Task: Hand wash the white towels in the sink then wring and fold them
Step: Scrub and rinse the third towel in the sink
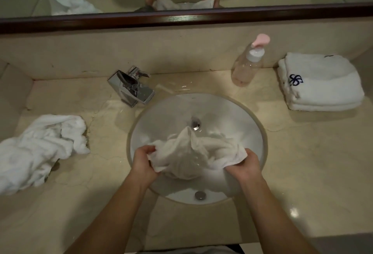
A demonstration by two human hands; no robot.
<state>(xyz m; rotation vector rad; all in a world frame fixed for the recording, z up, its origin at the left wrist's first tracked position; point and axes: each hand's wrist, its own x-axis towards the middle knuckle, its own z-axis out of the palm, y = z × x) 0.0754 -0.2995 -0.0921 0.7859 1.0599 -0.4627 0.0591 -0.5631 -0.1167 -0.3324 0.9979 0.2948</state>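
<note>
Towel (193, 152) in hand hangs bunched over the front half of the sink (238, 112), and you have it by both ends: your left hand (144, 162) is curled round the left end and your right hand (243, 165) is clenched on the right end, with the loose middle sagging between them into the bowl. It looks wet, so judge it heavy and slippery.

The main risk is drip and splash. Your hands sit close to the front rim of the sink, and if you twist hard here the water will likely run down your forearms or over the rim onto the counter (302, 173). Move the bundle toward the drain (195, 124) at the middle of the sink before wringing.

A second risk is mixing piles. The crumpled towel (44, 146) lies well to the left of the sink, and the folded towels (321, 84) are stacked to the right of the sink, behind its rim line. A careless swing of wet cloth to the right could soak the stack.

The soap bottle (248, 66) stands behind the sink to the right and looks light enough to topple, and the faucet (131, 87) behind the sink on the left could snag a trailing corner
</note>
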